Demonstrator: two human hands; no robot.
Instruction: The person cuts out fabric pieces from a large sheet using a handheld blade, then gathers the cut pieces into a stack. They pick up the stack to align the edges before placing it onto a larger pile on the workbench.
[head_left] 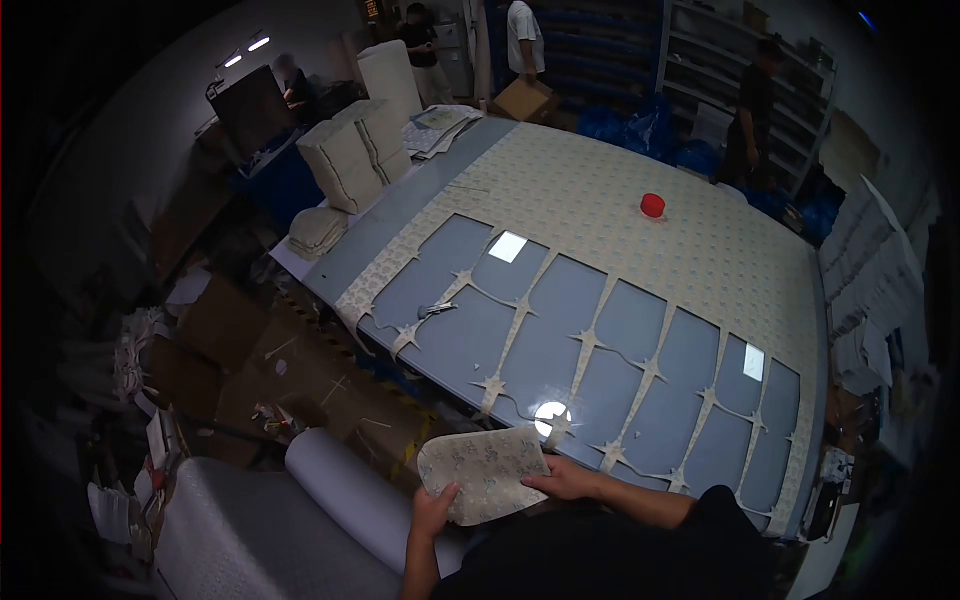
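Piece [485, 472] before table [400, 215] (cap [652, 205] behind)

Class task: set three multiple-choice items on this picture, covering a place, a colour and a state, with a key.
1. Where is the small round object? A on the patterned sheet; B on the floor; C on a shelf
2. Its colour? A blue; B red; C green
3. The cut patterned piece is: A held in both hands; B held in one hand; C lying on the table

Key: 1 A, it stands on the sheet's uncut part. 2 B, plainly red. 3 A, left hand and right hand each hold an edge.
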